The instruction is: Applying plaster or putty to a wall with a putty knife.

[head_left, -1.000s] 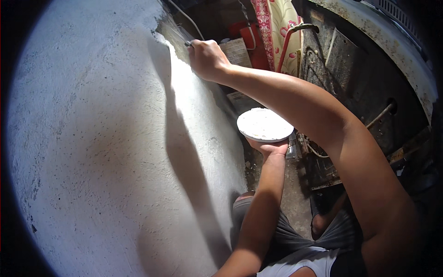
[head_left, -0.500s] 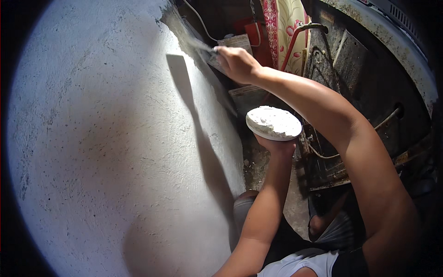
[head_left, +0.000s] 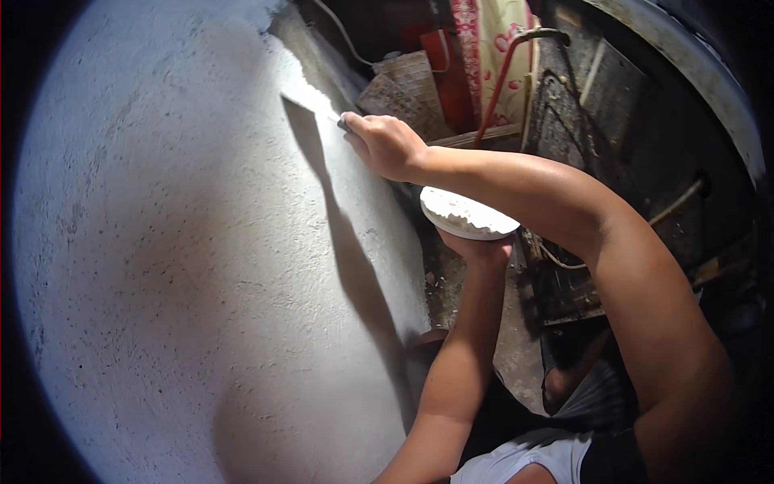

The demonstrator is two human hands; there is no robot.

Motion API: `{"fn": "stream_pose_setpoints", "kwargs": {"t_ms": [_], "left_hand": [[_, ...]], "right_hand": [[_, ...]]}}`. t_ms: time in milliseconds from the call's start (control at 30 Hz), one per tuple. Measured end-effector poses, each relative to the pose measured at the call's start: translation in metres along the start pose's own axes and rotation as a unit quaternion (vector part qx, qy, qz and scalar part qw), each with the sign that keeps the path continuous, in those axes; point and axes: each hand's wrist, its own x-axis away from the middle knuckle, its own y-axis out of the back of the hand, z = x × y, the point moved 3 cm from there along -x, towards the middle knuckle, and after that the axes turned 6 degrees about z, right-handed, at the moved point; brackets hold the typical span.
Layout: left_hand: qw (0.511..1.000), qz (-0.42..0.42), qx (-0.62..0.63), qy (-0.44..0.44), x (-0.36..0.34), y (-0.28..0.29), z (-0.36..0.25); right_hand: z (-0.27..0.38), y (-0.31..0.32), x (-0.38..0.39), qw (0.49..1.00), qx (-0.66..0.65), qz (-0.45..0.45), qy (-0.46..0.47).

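My right hand [head_left: 385, 147] is closed around the handle of a scraper [head_left: 335, 119], whose thin blade shows almost edge-on close to the white wall [head_left: 242, 266]. Whether the blade touches the wall I cannot tell. Below the right forearm, my left hand [head_left: 477, 245] supports a shallow white dish [head_left: 488, 234] from underneath. White plaster-like paste [head_left: 468, 208] with a rough surface is heaped in it. The right forearm covers part of the dish's far right side. Long shadows of the arm and scraper fall on the wall.
A bare grey strip [head_left: 310, 48] runs along the wall's far edge. Beyond it are a stained box [head_left: 409, 90], a white cable [head_left: 343, 32] and a flowered cloth [head_left: 500, 60]. A bent red-and-dark metal bar [head_left: 508, 73] and dark, dirty panels [head_left: 597, 105] stand to the right.
My right hand has come nearer and slightly left with the scraper, away from the wall's far edge. The dish has shifted a little left and is now partly behind my right forearm.
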Motion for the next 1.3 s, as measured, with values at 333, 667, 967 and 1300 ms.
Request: {"fn": "stream_pose_setpoints", "kwargs": {"t_ms": [333, 667, 967, 1300], "left_hand": [[0.998, -0.045, -0.025, -0.031, 0.001, 0.004, 0.0], [0.996, 0.06, 0.058, 0.015, 0.001, 0.004, -0.002], [1.0, -0.01, -0.008, -0.003, 0.0, 0.005, -0.002], [1.0, 0.009, 0.023, -0.006, 0.0, 0.006, -0.005]], "right_hand": [[-0.003, 0.056, -0.06, 0.991, 0.054, -0.081, 0.089], [-0.053, 0.029, 0.001, 0.972, 0.158, 0.019, 0.17], [-0.003, 0.018, -0.06, 0.991, 0.081, -0.101, 0.041], [-0.034, 0.02, -0.017, 0.991, 0.069, -0.11, -0.04]]}}
